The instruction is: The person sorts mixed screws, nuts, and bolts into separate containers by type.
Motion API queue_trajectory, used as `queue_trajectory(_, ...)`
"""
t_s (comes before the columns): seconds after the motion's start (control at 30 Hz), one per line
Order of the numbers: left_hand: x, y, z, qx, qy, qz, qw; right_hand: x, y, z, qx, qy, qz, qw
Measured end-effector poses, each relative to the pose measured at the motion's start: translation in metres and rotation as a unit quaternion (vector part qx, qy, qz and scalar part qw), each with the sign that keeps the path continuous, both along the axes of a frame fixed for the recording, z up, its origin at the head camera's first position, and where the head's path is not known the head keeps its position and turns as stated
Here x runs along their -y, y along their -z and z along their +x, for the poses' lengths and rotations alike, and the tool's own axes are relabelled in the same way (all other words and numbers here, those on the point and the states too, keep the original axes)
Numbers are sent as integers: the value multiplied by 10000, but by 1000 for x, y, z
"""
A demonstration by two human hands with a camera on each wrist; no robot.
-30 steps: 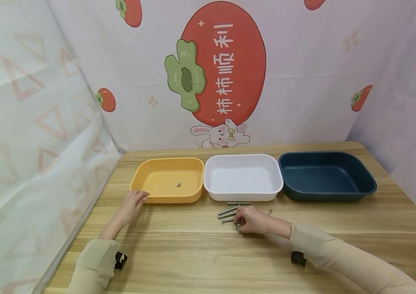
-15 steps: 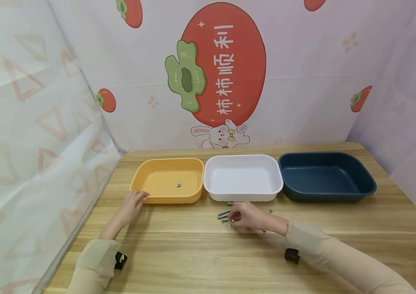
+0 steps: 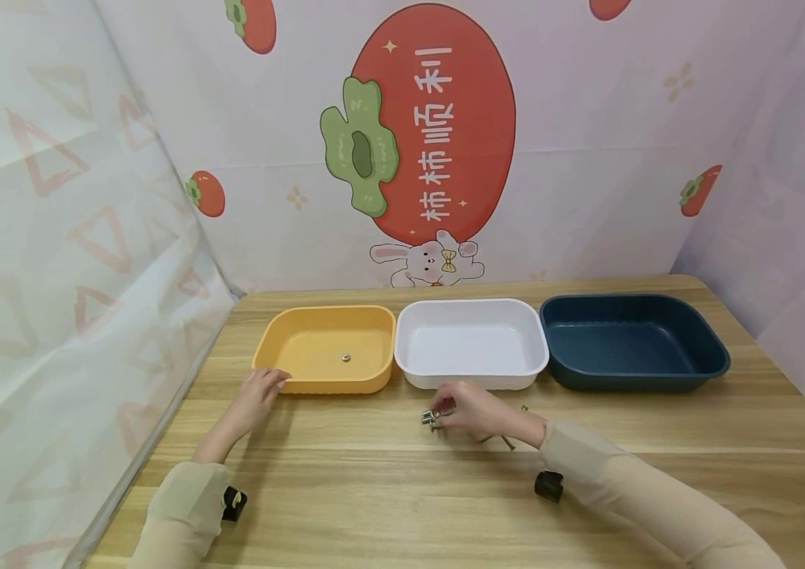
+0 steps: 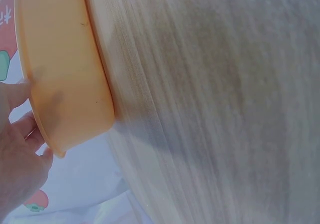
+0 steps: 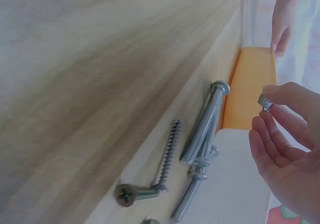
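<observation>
Right hand [image 3: 475,409]: fingertips pinch a small metal nut [image 5: 265,103], raised just above the loose bolts [image 5: 202,129] and screws [image 5: 167,156], at 6 o'clock of the white tray [image 3: 471,379].

Left hand [image 3: 255,393]: fingers relaxed, touching the orange tray [image 3: 289,324] at its 7 o'clock corner; nothing gripped, as far as the blurred wrist view shows.

Contents, orange tray: one nut [image 3: 345,358].

Risk: the pinch is shallow; the nut may slip and roll among the bolts, or off the table [image 3: 374,490].

Writing: wall poster [image 3: 438,126] reads 柿柿顺利. No brands seen.
</observation>
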State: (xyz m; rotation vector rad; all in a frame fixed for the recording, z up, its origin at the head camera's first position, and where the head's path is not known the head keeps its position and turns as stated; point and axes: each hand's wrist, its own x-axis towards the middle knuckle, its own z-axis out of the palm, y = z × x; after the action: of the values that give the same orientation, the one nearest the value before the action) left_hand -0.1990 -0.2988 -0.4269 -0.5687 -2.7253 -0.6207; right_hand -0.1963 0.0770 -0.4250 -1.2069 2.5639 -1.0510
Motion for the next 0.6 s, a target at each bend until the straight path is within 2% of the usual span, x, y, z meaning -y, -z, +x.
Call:
queue_trajectory(0.2, 0, 0, 0, 59, -17, 6, 10000, 9, -5, -6, -2, 23, -97, 9999)
queue_trajectory(0.43, 1, 1, 0, 139, -62, 45, 9999, 20, -10, -9, -257, 22, -353, 9990)
queue_trajectory(0.6, 1, 1, -1, 115, -31, 45, 9999, 25, -13, -12, -217, 63, -529, 9983)
